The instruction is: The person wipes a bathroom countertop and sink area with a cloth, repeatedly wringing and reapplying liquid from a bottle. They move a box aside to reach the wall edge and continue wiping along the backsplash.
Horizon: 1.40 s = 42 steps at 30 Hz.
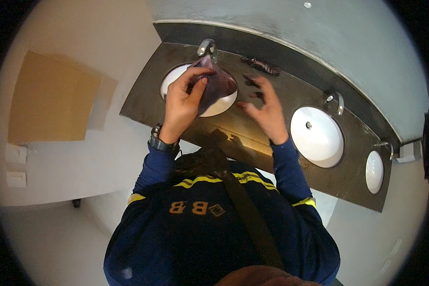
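My left hand (181,102) is closed on a thin, limp purple cloth (218,88), pinched between thumb and fingers. The cloth hangs over the left white sink (170,82), and its top reaches up to the chrome faucet (206,47). To the right of that sink, my right hand (270,112) is held above the dark counter with thumb and fingers apart. It is slightly blurred; dark patches show at its fingertips, and I cannot make out whether they are stains or shadow. Nothing is plainly held in it.
A dark bristly brush-like thing (263,66) lies on the counter (143,97) by the back edge. Farther right are a middle sink (319,143) with its faucet (339,102) and a smaller-looking sink (374,171). A brown board (52,100) is on the left wall.
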{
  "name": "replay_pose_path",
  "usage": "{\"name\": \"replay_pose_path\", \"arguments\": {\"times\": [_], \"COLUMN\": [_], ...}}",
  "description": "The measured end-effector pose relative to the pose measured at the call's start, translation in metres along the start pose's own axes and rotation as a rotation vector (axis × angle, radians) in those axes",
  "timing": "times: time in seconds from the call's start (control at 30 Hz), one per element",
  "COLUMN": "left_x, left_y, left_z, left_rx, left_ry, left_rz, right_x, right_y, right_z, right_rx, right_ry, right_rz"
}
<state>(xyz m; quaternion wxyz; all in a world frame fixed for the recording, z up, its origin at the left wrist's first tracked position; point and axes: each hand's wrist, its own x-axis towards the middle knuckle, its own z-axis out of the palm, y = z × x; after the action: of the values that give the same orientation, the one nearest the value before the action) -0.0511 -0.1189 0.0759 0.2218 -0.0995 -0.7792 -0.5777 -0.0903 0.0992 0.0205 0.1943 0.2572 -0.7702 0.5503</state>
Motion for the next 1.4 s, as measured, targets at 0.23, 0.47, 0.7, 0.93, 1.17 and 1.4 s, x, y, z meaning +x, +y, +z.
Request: {"name": "replay_pose_path", "arguments": {"times": [0.23, 0.47, 0.7, 0.93, 1.17, 1.4], "left_x": [0.014, -0.006, -0.015, -0.027, -0.046, -0.058], "left_y": [0.003, -0.023, -0.038, -0.064, -0.09, -0.104], "left_z": [0.001, 0.029, 0.077, 0.09, 0.057, 0.023], "left_rx": [-0.17, 0.033, -0.768, -1.017, -1.014, -0.977], "left_ry": [-0.144, -0.287, -0.182, 0.071, 0.263, 0.332], "left_rz": [-0.105, -0.088, -0.502, -0.897, -0.917, -0.974], "right_x": [0.011, 0.018, 0.014, 0.039, 0.114, 0.104], "right_y": [-0.013, 0.007, 0.043, 0.169, 0.337, 0.407], "right_z": [-0.02, -0.034, -0.024, -0.026, -0.009, 0.023], "right_rx": [0.137, 0.116, 0.241, 0.034, -0.745, -0.946], "right_ry": [-0.117, -0.079, -0.029, -0.2, -0.265, -0.304], "right_rz": [0.089, 0.246, 0.309, 0.416, 0.274, 0.371]}}
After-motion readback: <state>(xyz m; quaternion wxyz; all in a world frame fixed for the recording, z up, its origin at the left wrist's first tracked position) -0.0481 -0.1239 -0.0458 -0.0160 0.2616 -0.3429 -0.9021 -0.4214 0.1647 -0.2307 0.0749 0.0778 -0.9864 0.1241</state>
